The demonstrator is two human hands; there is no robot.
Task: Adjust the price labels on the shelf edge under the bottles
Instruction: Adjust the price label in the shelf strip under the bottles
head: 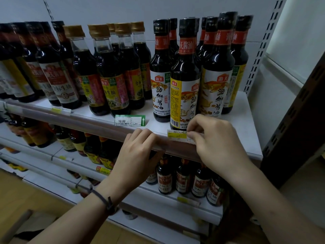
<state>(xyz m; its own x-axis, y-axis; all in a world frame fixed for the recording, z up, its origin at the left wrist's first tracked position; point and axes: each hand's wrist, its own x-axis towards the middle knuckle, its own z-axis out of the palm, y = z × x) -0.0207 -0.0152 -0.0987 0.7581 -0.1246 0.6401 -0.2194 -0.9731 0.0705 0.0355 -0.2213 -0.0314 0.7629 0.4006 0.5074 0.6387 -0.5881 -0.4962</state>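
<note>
Nearest the camera, two bare forearms reach up to the shelf, the left wrist wearing a dark cord bracelet (107, 202). The left hand (136, 155) rests on the clear plastic label strip (88, 124) along the shelf edge, its fingers curled over the top of the strip and closed against it. The right hand (217, 143) has thumb and fingertips pinched on the right end of a yellow price label (176, 135) with dark handwriting too small to read; the label stands at the strip's top edge, just in front of the foremost bottle. Left of it, on the white shelf board (246, 124) behind the strip, a green-bordered price label (130, 120) reads "10.00" with a white up arrow at its right end. Further left a third, yellow-green label (60, 110) sits at the strip, blurred. Behind the labels stand dark soy sauce bottles: on the right, black-capped ones (185, 76) with a red neck band reading "天酱油", a red "海天" logo, large calligraphy "海鲜酱油" and the English "SEAFOOD FLAVORED SOY SAUCE", "500mL"; in the middle, gold-capped bottles (109, 71) marked "海天" and "生抽"; at far left, dark-capped bottles (51, 67) labelled "金标生抽". Below the strip, lower shelves hold more bottles (182, 176) and small yellow labels, their print unreadable.
</note>
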